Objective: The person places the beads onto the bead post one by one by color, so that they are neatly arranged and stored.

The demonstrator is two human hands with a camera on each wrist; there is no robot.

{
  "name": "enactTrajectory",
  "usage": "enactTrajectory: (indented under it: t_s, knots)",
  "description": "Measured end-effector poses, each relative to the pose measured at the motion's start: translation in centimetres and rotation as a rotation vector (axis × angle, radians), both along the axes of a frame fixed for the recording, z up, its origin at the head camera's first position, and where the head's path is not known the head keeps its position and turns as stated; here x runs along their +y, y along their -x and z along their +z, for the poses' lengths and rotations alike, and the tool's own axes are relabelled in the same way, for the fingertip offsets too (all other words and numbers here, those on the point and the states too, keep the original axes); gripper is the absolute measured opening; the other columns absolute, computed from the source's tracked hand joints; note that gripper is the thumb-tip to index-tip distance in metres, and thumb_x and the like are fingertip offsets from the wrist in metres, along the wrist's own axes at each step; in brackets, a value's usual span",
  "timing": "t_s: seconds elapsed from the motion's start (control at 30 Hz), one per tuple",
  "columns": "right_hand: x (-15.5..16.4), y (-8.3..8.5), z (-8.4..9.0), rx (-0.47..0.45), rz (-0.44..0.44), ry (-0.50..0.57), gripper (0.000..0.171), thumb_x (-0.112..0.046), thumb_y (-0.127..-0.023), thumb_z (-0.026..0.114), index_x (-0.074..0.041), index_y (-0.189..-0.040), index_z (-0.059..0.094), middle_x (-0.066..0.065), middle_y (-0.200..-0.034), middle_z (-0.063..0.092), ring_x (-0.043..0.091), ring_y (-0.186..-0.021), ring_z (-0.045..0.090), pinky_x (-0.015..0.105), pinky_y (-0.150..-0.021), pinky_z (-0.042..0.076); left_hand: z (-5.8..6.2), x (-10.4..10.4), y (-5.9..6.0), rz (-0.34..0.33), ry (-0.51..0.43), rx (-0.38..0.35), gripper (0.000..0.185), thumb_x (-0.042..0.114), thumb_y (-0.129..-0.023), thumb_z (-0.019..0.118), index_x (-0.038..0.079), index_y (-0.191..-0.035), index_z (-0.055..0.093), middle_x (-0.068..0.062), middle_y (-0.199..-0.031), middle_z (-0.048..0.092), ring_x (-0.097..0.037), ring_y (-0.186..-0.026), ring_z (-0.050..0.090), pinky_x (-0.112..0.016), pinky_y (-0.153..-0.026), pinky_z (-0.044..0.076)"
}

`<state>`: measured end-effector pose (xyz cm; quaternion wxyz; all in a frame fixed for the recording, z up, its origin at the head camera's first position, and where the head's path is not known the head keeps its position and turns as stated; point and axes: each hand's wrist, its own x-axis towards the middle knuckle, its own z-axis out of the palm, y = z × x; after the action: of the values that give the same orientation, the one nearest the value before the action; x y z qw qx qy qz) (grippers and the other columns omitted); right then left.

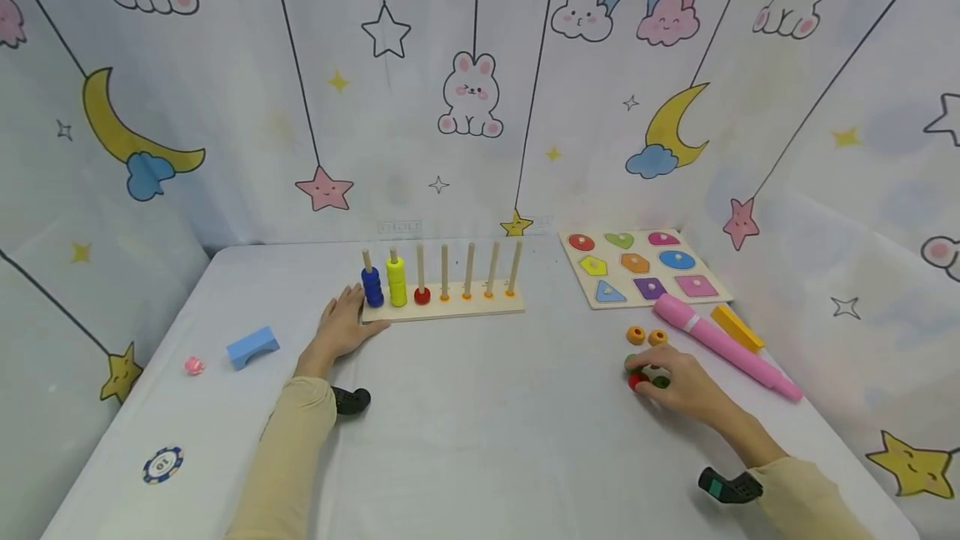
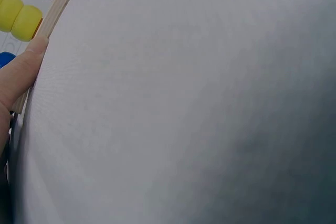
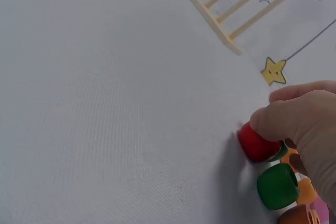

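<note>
On the wooden peg board [image 1: 450, 312], the left peg carries blue beads [image 1: 372, 288], the second yellow beads [image 1: 397, 282] and the third one red bead [image 1: 422, 297]. My left hand [image 1: 341, 327] lies at the board's left end, its straight thumb [image 2: 26, 69] against the front edge; the other fingers reach past the end. At the right, my right hand [image 1: 682, 383] pinches a loose red bead [image 3: 255, 144] between thumb and fingers, low over the table. Next to it are a green bead [image 3: 277, 186] and orange beads [image 1: 636, 335], some partly hidden by the hand.
A shape puzzle board [image 1: 622, 304] stands at the back right. In front of it lie a pink stick [image 1: 727, 347] and a yellow block [image 1: 737, 327]. To the left are a blue arch block [image 1: 252, 347], a small pink piece [image 1: 194, 366] and a round chip [image 1: 162, 465].
</note>
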<state>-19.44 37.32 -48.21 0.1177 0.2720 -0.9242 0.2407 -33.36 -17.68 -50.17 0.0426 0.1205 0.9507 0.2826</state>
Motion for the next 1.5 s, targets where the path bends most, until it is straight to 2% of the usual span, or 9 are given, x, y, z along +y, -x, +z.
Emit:
enactTrajectory:
  t_s: [0.23,0.3,0.4,0.47,0.6,0.77,1.0,1.2,1.5]
  knots:
    - [0.2,-0.2,-0.4,0.045,-0.055,-0.050,0.031,-0.007,-0.071,0.083,-0.017,-0.098,0.072,-0.012,-0.098,0.065,0.010,-0.093,0.054,0.011,-0.084,0.046,-0.1,0.2,0.2,0.006,0.040,-0.014,0.092,0.049,-0.089,0.060,-0.007,-0.147,0.016,-0.026,-0.153,0.013,-0.040,-0.141,0.004,-0.052,-0.113,-0.003]
    - [0.4,-0.1,-0.4,0.053,-0.053,-0.057,0.031,-0.008,-0.071,0.083,-0.018,-0.098,0.072,-0.011,-0.098,0.065,0.011,-0.093,0.053,0.012,-0.084,0.046,-0.1,0.2,0.2,0.008,0.049,-0.015,0.093,0.050,-0.088,0.060,-0.007,-0.147,0.016,-0.026,-0.153,0.013,-0.040,-0.141,0.004,-0.052,-0.113,-0.003]
    - [0.3,0.2,-0.1,0.072,-0.037,-0.046,0.031,-0.008,-0.071,0.082,-0.016,-0.099,0.071,-0.010,-0.096,0.065,0.012,-0.089,0.056,0.022,-0.077,0.053,-0.1,0.2,0.2,0.012,0.054,-0.014,0.093,0.050,-0.088,0.060,-0.007,-0.147,0.016,-0.026,-0.153,0.013,-0.040,-0.141,0.005,-0.052,-0.113,-0.002]
    - [0.2,0.6,0.3,0.096,-0.015,-0.014,0.034,-0.007,-0.071,0.083,-0.014,-0.101,0.070,-0.007,-0.095,0.065,0.015,-0.086,0.058,0.028,-0.072,0.055,-0.1,0.2,0.3,0.012,0.051,-0.014,0.093,0.049,-0.088,0.060,-0.008,-0.147,0.016,-0.026,-0.153,0.013,-0.040,-0.141,0.004,-0.053,-0.113,-0.003]
    - [-0.9,1.7,2.1,0.120,-0.035,0.077,0.037,-0.006,-0.072,0.081,-0.011,-0.106,0.068,-0.004,-0.097,0.066,0.017,-0.085,0.059,0.028,-0.069,0.056,0.1,0.1,0.2,0.014,0.031,-0.014,0.093,0.048,-0.088,0.062,-0.008,-0.147,0.016,-0.027,-0.152,0.013,-0.041,-0.141,0.004,-0.054,-0.113,-0.003]
    - [-2.9,2.9,4.8,0.034,-0.096,0.183,0.035,-0.008,-0.082,0.074,-0.010,-0.116,0.063,0.000,-0.107,0.066,0.015,-0.096,0.063,0.025,-0.078,0.055,0.3,0.1,0.0,0.010,0.012,-0.013,0.092,0.046,-0.088,0.063,-0.008,-0.147,0.017,-0.027,-0.152,0.013,-0.041,-0.141,0.005,-0.054,-0.112,-0.002]
    - [-7.3,5.7,8.0,0.055,0.026,0.312,0.038,0.007,-0.081,0.069,0.002,-0.117,0.059,0.014,-0.109,0.066,0.028,-0.097,0.065,0.020,-0.080,0.051,0.1,0.1,0.1,0.008,0.021,-0.007,0.092,0.047,-0.088,0.062,-0.008,-0.147,0.016,-0.027,-0.152,0.013,-0.041,-0.141,0.005,-0.054,-0.113,-0.002]
    - [-13.4,7.0,11.7,0.136,0.127,0.343,0.031,0.015,-0.079,0.065,0.011,-0.110,0.060,0.024,-0.103,0.064,0.036,-0.094,0.064,0.039,-0.080,0.054,0.0,0.1,0.0,0.008,0.023,-0.017,0.093,0.047,-0.088,0.062,-0.008,-0.147,0.016,-0.027,-0.152,0.013,-0.041,-0.141,0.005,-0.053,-0.113,-0.003]
    - [-19.9,10.8,13.0,0.135,0.226,0.399,0.027,0.014,-0.081,0.064,0.013,-0.108,0.059,0.026,-0.103,0.064,0.035,-0.092,0.064,0.044,-0.083,0.053,-0.1,0.2,0.0,0.014,0.033,-0.019,0.094,0.051,-0.088,0.060,-0.007,-0.147,0.016,-0.025,-0.153,0.012,-0.039,-0.141,0.003,-0.051,-0.113,-0.004]
